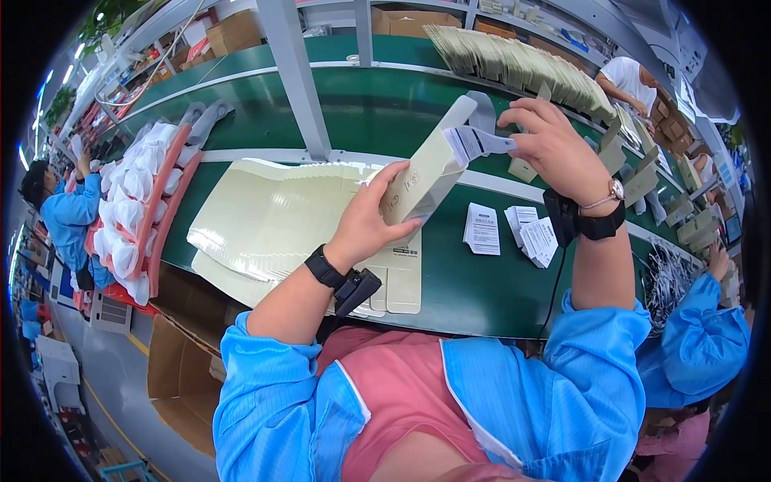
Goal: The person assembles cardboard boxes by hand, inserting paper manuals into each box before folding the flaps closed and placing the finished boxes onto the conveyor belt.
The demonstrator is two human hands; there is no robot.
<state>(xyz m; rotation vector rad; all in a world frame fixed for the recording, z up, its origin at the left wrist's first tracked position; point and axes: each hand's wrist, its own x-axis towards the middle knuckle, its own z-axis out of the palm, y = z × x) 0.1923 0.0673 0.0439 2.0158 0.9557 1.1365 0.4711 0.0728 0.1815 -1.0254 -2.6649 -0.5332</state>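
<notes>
- Two hands meet over the green table [450,281], joined by one pale carton [422,178] held up between them, above the table's near half.
- The left hand [376,213] is clamped on the carton, thumb on the near side and fingers round the left side, toward its lower end.
- The carton's long axis slants from near left up to far right, so its open end points toward the right hand [554,153].
- At that mouth sit a printed leaflet [464,146] and a grey translucent piece [495,143]; a raised flap [458,112] stands on the far side.
- The right hand is nearer the mouth, its curled fingertips at the grey piece; whether they pinch it I cannot tell.
- The key relation, I judge, is the mouth lying just left of the right fingertips.
- Leaflet stacks [482,228] lie to the near right; flattened cartons [277,213] lie left.
</notes>
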